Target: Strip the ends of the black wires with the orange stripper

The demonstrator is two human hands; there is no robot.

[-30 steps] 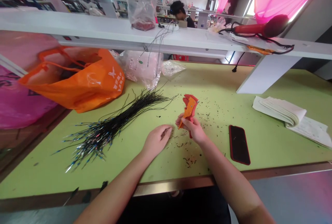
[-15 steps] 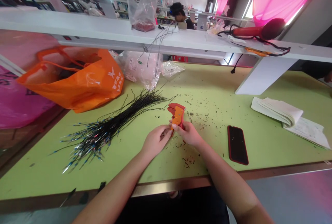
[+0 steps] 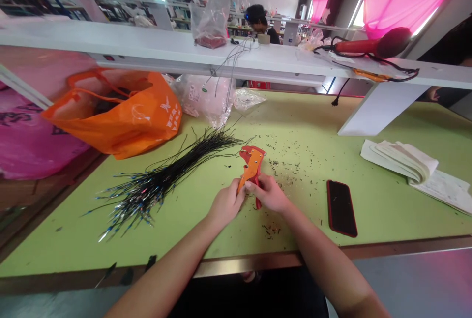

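Note:
A red and orange wire stripper (image 3: 254, 159) is held over the table in both hands, its jaws pointing away from me and to the left. My left hand (image 3: 226, 201) is closed on the lower end of its orange handle. On the red handle, my right hand (image 3: 271, 193) is wrapped with the thumb across toward the orange one. The two handles stand apart at the bottom. Left of the tool lies a bundle of black wires (image 3: 180, 163), with blue and shiny ends toward me. Whether a wire is in the jaws I cannot make out.
Small dark scraps (image 3: 271, 231) litter the green table around the tool. To the right are a phone (image 3: 342, 208) and folded papers (image 3: 401, 160). An orange bag (image 3: 147, 121) stands at left, below a white shelf (image 3: 147, 45). Another person (image 3: 258, 20) sits beyond.
The wire stripper's handles have spread apart, and my left hand now grips low on the orange handle. The whole view has shifted slightly.

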